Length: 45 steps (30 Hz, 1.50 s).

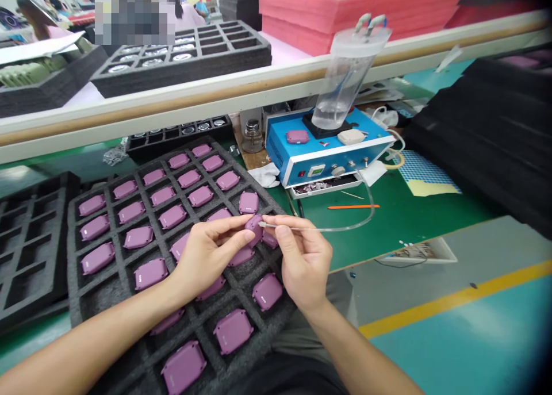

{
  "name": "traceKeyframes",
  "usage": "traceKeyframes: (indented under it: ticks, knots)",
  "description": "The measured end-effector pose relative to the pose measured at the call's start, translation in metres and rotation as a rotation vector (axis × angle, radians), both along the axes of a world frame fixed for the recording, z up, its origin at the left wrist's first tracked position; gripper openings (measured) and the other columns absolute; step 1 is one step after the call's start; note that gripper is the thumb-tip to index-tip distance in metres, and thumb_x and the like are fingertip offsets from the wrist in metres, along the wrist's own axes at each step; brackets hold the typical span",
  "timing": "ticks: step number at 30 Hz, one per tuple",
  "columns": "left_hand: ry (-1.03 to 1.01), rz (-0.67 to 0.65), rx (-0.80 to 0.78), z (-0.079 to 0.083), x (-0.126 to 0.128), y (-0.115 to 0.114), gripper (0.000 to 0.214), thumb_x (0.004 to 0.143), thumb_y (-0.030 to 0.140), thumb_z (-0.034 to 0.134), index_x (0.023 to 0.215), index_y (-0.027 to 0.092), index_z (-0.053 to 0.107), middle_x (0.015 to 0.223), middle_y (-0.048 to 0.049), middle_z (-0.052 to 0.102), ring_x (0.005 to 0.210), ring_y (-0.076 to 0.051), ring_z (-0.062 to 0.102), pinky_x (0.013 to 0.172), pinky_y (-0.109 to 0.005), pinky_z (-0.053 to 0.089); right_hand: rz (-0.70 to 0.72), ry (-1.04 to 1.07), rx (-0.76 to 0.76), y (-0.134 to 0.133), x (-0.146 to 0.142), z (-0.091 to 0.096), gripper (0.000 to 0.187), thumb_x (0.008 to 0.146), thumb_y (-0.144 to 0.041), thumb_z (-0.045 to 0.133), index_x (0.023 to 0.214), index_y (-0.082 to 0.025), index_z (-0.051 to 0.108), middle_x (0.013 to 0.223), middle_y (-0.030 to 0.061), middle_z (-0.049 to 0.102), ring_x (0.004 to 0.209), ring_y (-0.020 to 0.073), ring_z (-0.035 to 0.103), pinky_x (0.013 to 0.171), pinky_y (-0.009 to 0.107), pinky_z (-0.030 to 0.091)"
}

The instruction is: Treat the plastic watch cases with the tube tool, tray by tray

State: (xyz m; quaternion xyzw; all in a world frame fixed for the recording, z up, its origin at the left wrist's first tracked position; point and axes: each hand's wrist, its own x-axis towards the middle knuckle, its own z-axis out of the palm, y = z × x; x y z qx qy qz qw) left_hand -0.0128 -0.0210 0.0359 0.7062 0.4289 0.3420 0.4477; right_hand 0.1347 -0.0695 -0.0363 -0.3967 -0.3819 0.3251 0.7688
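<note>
My left hand pinches a purple watch case between thumb and fingers, tilted above the foam tray. In my right hand is a thin dispensing tube with a narrow tip, held close to the case and seemingly touching it. The clear tube curves back to a blue dispenser box. Under both hands lies a black foam tray with many purple cases like this purple case, each in its own compartment. My hands hide some of the compartments.
A clear cylinder stands on the dispenser, beside a purple case and a beige case. An orange stick lies on the green bench. A glass bottle stands behind the tray. A shelf rail crosses above, carrying foam trays.
</note>
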Motion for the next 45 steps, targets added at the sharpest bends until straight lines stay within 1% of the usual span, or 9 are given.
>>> traceKeyframes:
  ticks: [3,9,17,22,29,36,41,45]
  knots:
    - [0.019,0.006,-0.002,-0.0002,-0.0003,0.0000,0.032,0.086,0.033,0.079,0.115,0.018,0.082,0.110,-0.0066,0.081,0.094,-0.025,0.081,0.082,-0.029,0.067,-0.006,0.001,-0.019,-0.0004,-0.0002,0.0015,0.010,0.098,-0.026,0.069,0.103,-0.024,0.077,0.104,0.0041,0.080,0.096,0.0180,0.078,0.090,0.032,0.065]
    - [0.040,0.004,0.012,0.0006,0.0000,0.0000,0.031,0.087,0.032,0.078,0.114,0.017,0.082,0.110,-0.0078,0.081,0.092,-0.026,0.081,0.079,-0.030,0.067,0.000,0.004,-0.029,-0.0007,-0.0005,0.0011,0.010,0.098,-0.027,0.069,0.103,-0.024,0.077,0.104,0.0045,0.080,0.096,0.0191,0.078,0.090,0.033,0.065]
    - [0.021,-0.003,0.014,0.0036,0.0012,-0.0006,0.029,0.087,0.030,0.078,0.113,0.017,0.083,0.109,-0.0071,0.081,0.092,-0.025,0.081,0.079,-0.028,0.067,0.022,0.024,-0.016,-0.0009,-0.0003,-0.0018,0.010,0.098,-0.025,0.069,0.104,-0.027,0.077,0.106,0.0025,0.080,0.097,0.0170,0.077,0.091,0.030,0.064]
    - [0.021,-0.013,0.014,0.0025,0.0014,0.0002,0.028,0.088,0.030,0.077,0.112,0.018,0.083,0.108,-0.0062,0.082,0.091,-0.024,0.081,0.078,-0.027,0.067,0.019,0.029,-0.010,-0.0008,-0.0004,-0.0004,0.010,0.098,-0.025,0.069,0.104,-0.026,0.077,0.105,0.0026,0.080,0.097,0.0168,0.078,0.090,0.029,0.064]
    - [0.026,-0.006,0.009,0.0021,0.0016,-0.0002,0.028,0.087,0.031,0.078,0.111,0.018,0.084,0.105,-0.0058,0.082,0.087,-0.023,0.081,0.073,-0.024,0.066,0.020,0.024,-0.013,-0.0003,-0.0011,-0.0001,0.010,0.098,-0.025,0.068,0.104,-0.026,0.077,0.104,0.0027,0.080,0.096,0.0168,0.078,0.090,0.029,0.064]
    - [0.009,-0.006,-0.014,0.0024,0.0009,-0.0005,0.029,0.087,0.032,0.078,0.111,0.018,0.083,0.106,-0.0063,0.082,0.090,-0.023,0.081,0.078,-0.025,0.066,0.008,-0.002,-0.039,-0.0015,-0.0004,-0.0004,0.010,0.098,-0.028,0.068,0.103,-0.025,0.076,0.105,0.0043,0.080,0.096,0.0187,0.078,0.090,0.033,0.065]
    - [0.010,-0.008,-0.017,0.0016,0.0004,-0.0006,0.030,0.086,0.032,0.078,0.112,0.017,0.083,0.107,-0.0065,0.082,0.091,-0.023,0.081,0.078,-0.024,0.065,0.019,0.011,-0.036,-0.0013,-0.0009,-0.0016,0.010,0.098,-0.027,0.068,0.104,-0.025,0.076,0.106,0.0038,0.080,0.097,0.0184,0.077,0.091,0.033,0.064]
    - [0.025,0.006,-0.021,0.0023,0.0008,-0.0007,0.032,0.086,0.034,0.078,0.112,0.016,0.083,0.105,-0.0075,0.082,0.089,-0.024,0.081,0.075,-0.025,0.066,0.022,0.021,-0.029,-0.0012,-0.0007,-0.0015,0.010,0.098,-0.027,0.068,0.104,-0.025,0.077,0.105,0.0037,0.080,0.096,0.0179,0.077,0.090,0.031,0.064]
